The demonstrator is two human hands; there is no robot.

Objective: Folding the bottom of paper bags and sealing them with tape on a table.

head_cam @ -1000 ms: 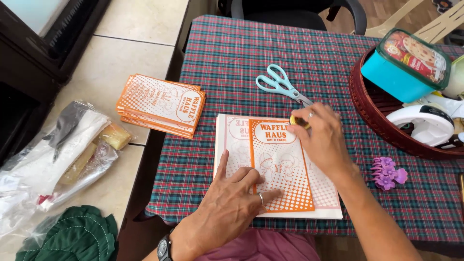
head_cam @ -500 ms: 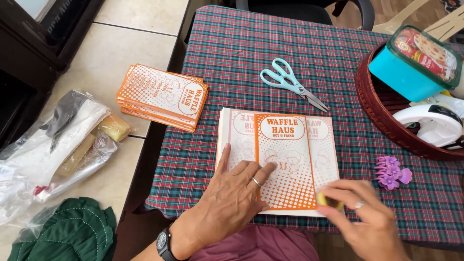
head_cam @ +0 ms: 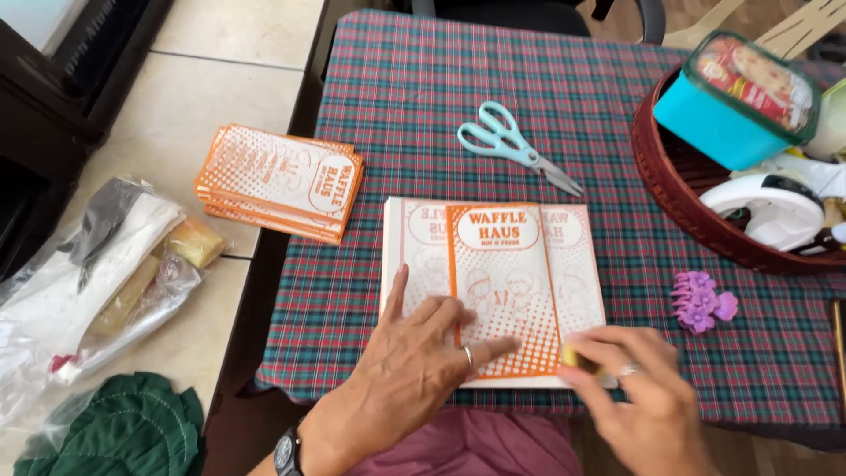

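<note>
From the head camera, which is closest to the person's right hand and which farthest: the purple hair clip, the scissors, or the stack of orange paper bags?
Measured from the right hand:
1. Purple hair clip, just up and to the right of it on the plaid cloth.
2. Scissors, farther up the table, above the flat paper bags.
3. Stack of orange paper bags, far to the left, overhanging the table edge.

I've one view only: head cam, looking steeply down, close over the plaid table [head_cam: 564, 97] and near edge.
</note>
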